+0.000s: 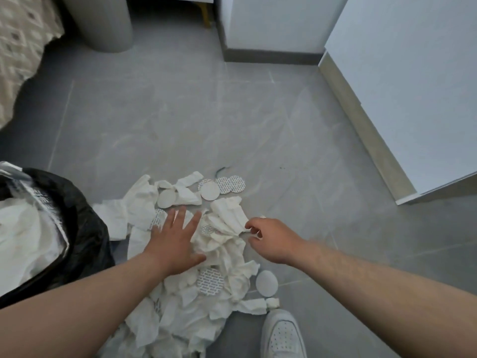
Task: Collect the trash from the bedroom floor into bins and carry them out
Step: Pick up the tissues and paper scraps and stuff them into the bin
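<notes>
A heap of crumpled white tissues (227, 251) lies on the grey tile floor, mixed with several round white discs (210, 190), some printed. My left hand (175, 241) is spread flat, fingers straight, on the left side of the heap. My right hand (271, 240) has its fingers curled and pinches a bit of tissue at the heap's right edge. A bin lined with a black bag (85, 228) stands at the left, close to the heap, and holds white tissues.
A grey round bin (103, 21) stands at the far left by a patterned bedspread (20, 42). White cabinets (402, 86) line the right side and the back. My white shoe (282, 334) is beside the heap, near the bottom edge.
</notes>
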`<state>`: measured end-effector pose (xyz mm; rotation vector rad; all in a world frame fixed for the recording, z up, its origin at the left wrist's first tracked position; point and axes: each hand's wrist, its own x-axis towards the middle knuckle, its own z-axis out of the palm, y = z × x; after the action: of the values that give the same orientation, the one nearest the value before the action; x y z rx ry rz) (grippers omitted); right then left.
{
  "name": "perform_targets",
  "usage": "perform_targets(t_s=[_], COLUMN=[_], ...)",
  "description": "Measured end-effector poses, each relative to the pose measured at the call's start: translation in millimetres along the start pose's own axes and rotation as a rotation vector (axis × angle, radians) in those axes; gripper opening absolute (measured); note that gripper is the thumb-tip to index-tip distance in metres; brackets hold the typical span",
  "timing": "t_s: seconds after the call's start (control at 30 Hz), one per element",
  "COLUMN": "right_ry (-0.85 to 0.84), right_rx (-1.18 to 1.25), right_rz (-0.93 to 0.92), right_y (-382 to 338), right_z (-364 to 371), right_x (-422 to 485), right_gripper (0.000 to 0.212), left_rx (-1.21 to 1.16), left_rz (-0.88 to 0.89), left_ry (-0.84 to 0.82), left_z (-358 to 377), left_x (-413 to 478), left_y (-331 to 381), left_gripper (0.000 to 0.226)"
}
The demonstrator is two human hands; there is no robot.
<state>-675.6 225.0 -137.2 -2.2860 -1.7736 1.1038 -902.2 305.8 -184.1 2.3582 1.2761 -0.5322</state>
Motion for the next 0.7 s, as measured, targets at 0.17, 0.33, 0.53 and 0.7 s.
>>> perform_targets(t_s=[0.17,0.33,0.53,0.7], right_ry=[0.000,-0.081,-0.169,-0.028], right_rx=[0.019,0.005,-0.214,-0.096], right_rz=[0.040,0.021,-0.033,-0.044], right_y=[3,-15,-34,-36], right_z=[10,29,59,62], right_x=[11,25,40,40], right_gripper=[0.038,0.073,0.070,0.025], left_rx=[-0.159,-0.164,-0.257,-0.339], left_rz=[-0.123,-0.074,-0.032,-0.081], left_ry=[-0.216,-0.093,-0.006,0.018], left_z=[26,34,36,24], left_x=[3,-5,-5,-6], left_y=[-17,-33,-42,-24], left_gripper=[0.091,0.033,0.006,0.015])
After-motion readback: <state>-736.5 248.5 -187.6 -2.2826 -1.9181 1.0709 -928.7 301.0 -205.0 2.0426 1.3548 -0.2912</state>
